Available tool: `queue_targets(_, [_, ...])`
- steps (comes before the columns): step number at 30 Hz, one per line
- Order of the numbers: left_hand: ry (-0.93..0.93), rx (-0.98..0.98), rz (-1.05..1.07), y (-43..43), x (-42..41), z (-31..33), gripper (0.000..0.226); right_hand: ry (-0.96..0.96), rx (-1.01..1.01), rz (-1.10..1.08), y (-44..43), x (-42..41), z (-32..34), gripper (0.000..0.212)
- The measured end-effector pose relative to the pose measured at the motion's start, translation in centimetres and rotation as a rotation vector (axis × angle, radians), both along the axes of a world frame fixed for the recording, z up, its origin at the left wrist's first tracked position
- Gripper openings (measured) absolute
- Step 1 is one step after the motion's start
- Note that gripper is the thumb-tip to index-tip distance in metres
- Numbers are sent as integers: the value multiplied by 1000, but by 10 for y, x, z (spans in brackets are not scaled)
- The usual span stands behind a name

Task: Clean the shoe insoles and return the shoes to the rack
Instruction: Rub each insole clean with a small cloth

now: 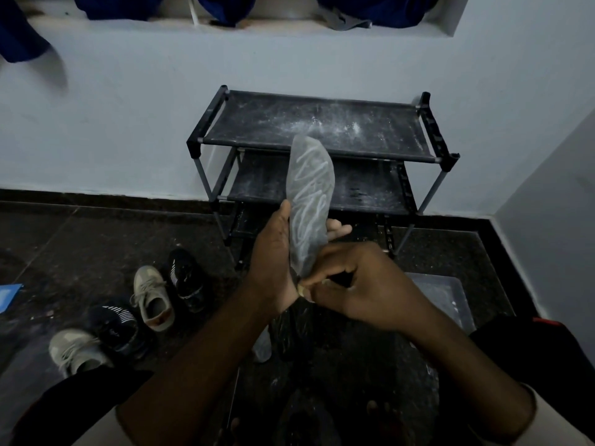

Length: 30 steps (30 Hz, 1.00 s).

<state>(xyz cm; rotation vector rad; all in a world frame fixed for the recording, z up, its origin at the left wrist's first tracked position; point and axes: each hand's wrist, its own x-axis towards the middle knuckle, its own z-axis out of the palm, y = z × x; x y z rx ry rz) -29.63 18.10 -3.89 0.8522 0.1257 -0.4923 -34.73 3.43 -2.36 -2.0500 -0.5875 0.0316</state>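
Insole: we see a grey insole [309, 194] held upright in front of us, toe end up, with pale streaks running down its face. It stands before the rack and overlaps both shelves in our view.
Left hand: our left hand [273, 252] grips the insole at its lower half, the thumb along the left edge and the fingers wrapped behind, their tips showing past the right edge.
Right hand: our right hand [367, 284] sits at the heel end with its fingers curled in tight. A small pale bit shows at the fingertips. We cannot tell what it is, or whether the hand has hold of it or of the insole.
Rack: a black rack [273, 123] stands on the floor [80, 236] against the wall [128, 123]. White powder [322, 125] is scattered over its top shelf, with fainter traces on the shelf below.
Shoes: four lie on the floor to the left of the rack. A grey shoe [151, 297] lies just beside a black shoe [185, 278] with white stripes. Nearer us a second black shoe [116, 323] touches a second grey shoe [75, 349].
Tub: a clear tub [444, 294] sits on the floor to our right, below the rack's right legs.
Ledge: blue cloth [122, 4] hangs over a ledge high on the wall.
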Motion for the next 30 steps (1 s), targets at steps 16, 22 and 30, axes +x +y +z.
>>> queue_targets(16, [-22,-99,-47,6,6,0,67,-78,-32,21,0,-3,-2,12])
queue_targets(22, [-32,-83,-76,7,4,-3,80,-74,20,-72,-7,0,0,10])
queue_targets(30, [-22,-108,-40,9,7,-6,79,-158,-52,-163,-10,2,-4,6])
